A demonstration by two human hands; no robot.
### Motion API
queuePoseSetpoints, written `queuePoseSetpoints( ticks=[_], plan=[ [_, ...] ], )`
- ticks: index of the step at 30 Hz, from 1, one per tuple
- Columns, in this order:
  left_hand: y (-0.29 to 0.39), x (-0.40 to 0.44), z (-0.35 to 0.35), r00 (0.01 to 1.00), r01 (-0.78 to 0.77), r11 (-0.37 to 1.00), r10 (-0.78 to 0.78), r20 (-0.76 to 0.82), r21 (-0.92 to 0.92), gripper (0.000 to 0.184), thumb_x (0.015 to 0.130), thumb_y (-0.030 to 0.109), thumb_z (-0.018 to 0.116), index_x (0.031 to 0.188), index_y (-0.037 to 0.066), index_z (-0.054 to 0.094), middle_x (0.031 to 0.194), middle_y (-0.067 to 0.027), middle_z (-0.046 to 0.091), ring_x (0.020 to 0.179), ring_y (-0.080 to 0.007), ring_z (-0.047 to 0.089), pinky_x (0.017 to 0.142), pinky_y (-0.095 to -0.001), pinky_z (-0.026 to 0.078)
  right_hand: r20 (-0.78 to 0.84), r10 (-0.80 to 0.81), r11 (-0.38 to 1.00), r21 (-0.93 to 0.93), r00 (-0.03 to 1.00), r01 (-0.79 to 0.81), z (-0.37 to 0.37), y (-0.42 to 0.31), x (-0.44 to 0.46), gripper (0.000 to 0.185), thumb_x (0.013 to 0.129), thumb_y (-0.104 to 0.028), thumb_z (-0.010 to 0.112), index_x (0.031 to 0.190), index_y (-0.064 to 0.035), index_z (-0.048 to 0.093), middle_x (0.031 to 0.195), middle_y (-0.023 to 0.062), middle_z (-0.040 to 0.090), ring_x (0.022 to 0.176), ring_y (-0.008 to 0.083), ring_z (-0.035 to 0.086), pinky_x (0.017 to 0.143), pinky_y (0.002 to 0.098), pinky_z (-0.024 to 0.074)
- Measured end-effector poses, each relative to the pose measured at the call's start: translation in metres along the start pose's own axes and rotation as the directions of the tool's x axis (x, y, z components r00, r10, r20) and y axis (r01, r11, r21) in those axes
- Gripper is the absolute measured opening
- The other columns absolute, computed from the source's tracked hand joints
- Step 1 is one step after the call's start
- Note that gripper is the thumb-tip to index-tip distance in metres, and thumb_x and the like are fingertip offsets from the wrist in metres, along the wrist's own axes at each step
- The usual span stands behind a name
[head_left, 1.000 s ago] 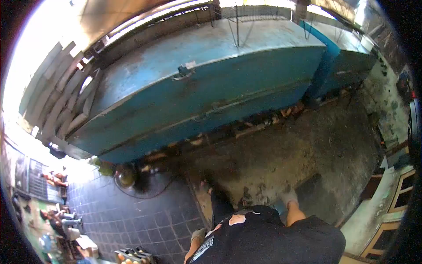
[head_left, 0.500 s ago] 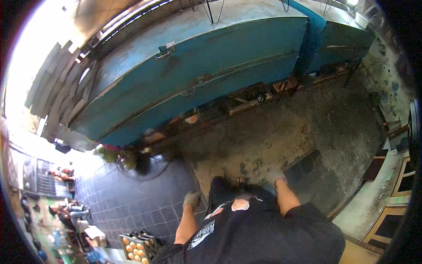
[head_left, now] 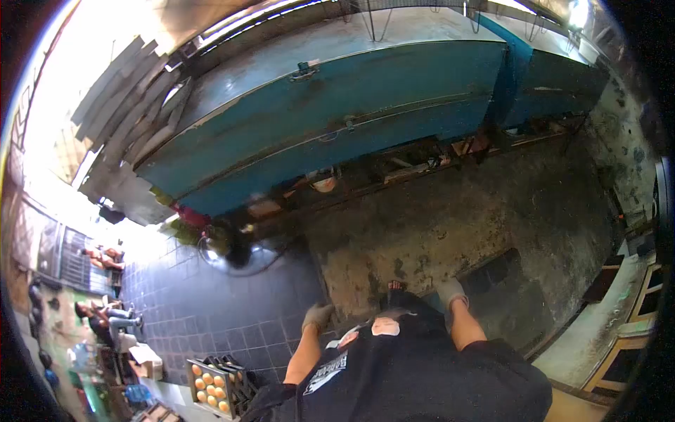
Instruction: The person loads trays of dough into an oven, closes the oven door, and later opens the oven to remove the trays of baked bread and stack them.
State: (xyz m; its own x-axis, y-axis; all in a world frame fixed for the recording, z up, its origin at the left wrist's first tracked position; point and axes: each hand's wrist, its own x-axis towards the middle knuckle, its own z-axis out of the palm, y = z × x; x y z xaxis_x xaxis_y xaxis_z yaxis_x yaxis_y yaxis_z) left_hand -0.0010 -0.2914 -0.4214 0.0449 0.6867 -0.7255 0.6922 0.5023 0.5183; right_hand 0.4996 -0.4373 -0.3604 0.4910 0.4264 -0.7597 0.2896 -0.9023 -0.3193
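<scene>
Both hands wear greyish gloves and hang low in front of the black shirt. My left hand is over the edge between dark tiles and bare concrete, touching nothing that I can see; its fingers are too small and blurred to read. To its right, my right hand is over the concrete floor near a darker patch, its finger positions also unclear. A bare foot shows between them. At the lower left, a tray of round, bun-like items stands nearest to my left hand.
Long blue cabinets cross the top. Stacked grey slats stand at the upper left. A round shiny object is on the tiled floor. Two people sit at the far left, one in jeans. Window frames line the right.
The view has shifted. My left hand has moved forward from beside the shirt since the earliest frame. The foot and the tray show more clearly now.
</scene>
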Motion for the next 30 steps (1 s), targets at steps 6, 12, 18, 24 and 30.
queuePoseSetpoints(
  ticks=[6,12,18,24,30],
  plan=[
    [-0.106,-0.089,-0.013,0.936,0.351,0.935,-0.351,-0.028,0.048,0.094,0.101,0.078,0.06,0.146,-0.004,0.077,0.147,-0.0325,0.076,0.148,-0.0428,0.068,0.121,-0.0508,0.051,-0.037,-0.268,0.956,-0.136,0.963,0.261,0.097,0.055,-0.029,0.06,0.104,-0.051,0.064,0.129,0.0002,0.083,0.135,0.0311,0.078,0.129,0.0524,0.072,0.107,0.0556,0.0565],
    [-0.251,-0.15,0.019,0.882,0.454,0.877,-0.416,-0.223,0.159,0.071,0.112,0.062,0.054,0.133,0.0,0.085,0.143,-0.0308,0.077,0.142,-0.047,0.071,0.115,-0.0577,0.056,0.101,-0.278,0.95,-0.116,0.955,0.289,0.126,0.044,-0.076,0.059,0.105,-0.053,0.063,0.117,0.0017,0.083,0.131,0.0289,0.082,0.124,0.0469,0.076,0.104,0.0517,0.0579],
    [-0.317,-0.174,0.04,0.997,0.065,0.691,-0.075,-0.019,0.72,0.034,0.105,0.025,0.066,0.126,0.011,0.09,0.134,-0.0225,0.083,0.128,-0.0417,0.08,0.105,-0.0543,0.065,0.145,-0.26,0.908,-0.299,0.955,0.292,0.133,0.024,-0.099,0.066,0.104,-0.06,0.065,0.139,-0.0063,0.082,0.145,0.029,0.076,0.139,0.0468,0.07,0.115,0.0519,0.0546],
    [-0.317,-0.178,0.03,0.98,0.195,0.705,-0.161,-0.114,0.682,0.036,0.106,0.025,0.063,0.126,0.014,0.09,0.137,-0.0205,0.082,0.132,-0.0404,0.079,0.107,-0.0537,0.065,0.1,-0.255,0.94,-0.208,0.962,0.271,0.14,-0.019,-0.128,0.072,0.108,-0.068,0.061,0.128,-0.0031,0.085,0.129,0.0254,0.08,0.131,0.0402,0.076,0.105,0.0522,0.0599],
    [-0.282,-0.156,-0.007,0.996,0.05,0.767,0.01,-0.09,0.64,0.027,0.101,0.027,0.072,0.115,0.017,0.092,0.13,-0.0245,0.083,0.124,-0.0393,0.082,0.104,-0.0534,0.065,-0.177,-0.649,0.68,-0.57,0.74,0.461,0.169,0.009,-0.107,0.061,0.113,-0.052,0.06,0.098,-0.0007,0.088,0.096,0.0232,0.082,0.1,0.039,0.083,0.081,0.053,0.0632]
  ],
)
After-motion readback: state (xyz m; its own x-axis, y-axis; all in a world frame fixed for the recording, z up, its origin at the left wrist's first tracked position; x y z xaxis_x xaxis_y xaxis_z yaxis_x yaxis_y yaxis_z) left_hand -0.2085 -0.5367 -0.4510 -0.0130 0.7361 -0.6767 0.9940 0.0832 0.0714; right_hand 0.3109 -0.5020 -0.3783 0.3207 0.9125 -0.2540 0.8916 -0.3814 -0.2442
